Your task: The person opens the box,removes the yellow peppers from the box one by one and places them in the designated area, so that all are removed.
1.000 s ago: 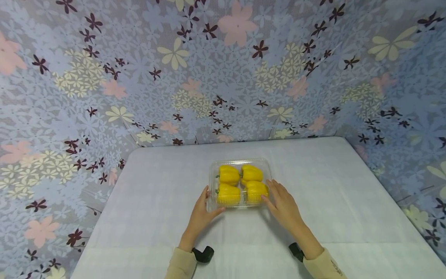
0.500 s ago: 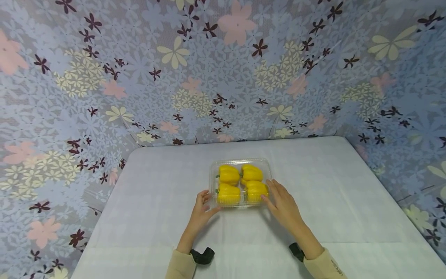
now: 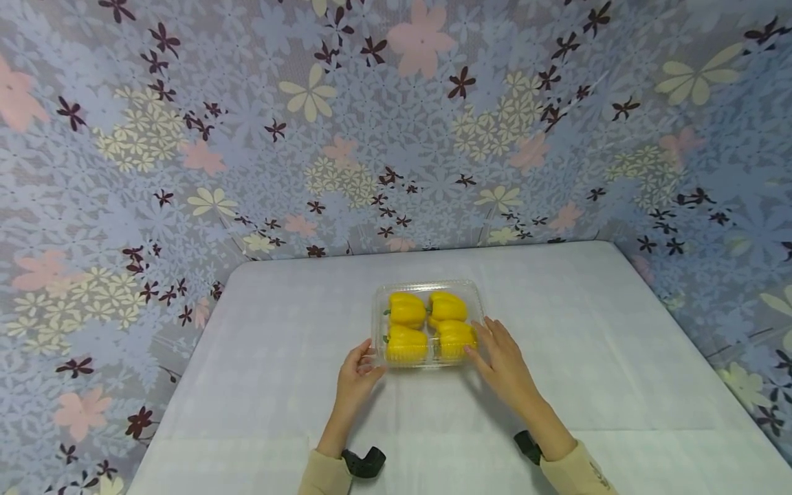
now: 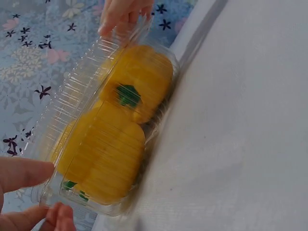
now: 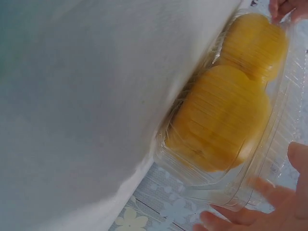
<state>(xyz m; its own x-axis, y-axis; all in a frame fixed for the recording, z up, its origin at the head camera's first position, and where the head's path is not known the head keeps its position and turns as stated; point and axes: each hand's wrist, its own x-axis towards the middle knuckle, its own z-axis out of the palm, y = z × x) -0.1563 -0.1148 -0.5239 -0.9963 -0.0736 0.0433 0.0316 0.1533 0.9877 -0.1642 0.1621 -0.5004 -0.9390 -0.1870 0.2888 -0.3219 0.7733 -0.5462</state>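
Observation:
A clear plastic clamshell box (image 3: pixel 427 283) sits on the white-covered table, its lid down over several yellow bell peppers (image 3: pixel 406 309) with green stems. My left hand (image 3: pixel 355 381) is at the box's near left corner. In the left wrist view its thumb (image 4: pixel 26 173) presses the rim from one side, with curled fingers (image 4: pixel 60 219) on the other, pinching the edge. At the near right corner, my right hand (image 3: pixel 506 368) rests with relaxed, spread fingers along the side. The right wrist view shows those fingers (image 5: pixel 269 190) beside the rim.
The table (image 3: pixel 297 323) is covered in white cloth with fold lines. Behind and at both sides hangs a floral-patterned backdrop (image 3: pixel 396 137). Dark wrist straps (image 3: pixel 365 463) show below both hands, near the beige sleeves.
My left hand has drawn back slightly from the box's left side and front, its fingers now bunched at the corner rim. The right hand and the box have stayed nearly still.

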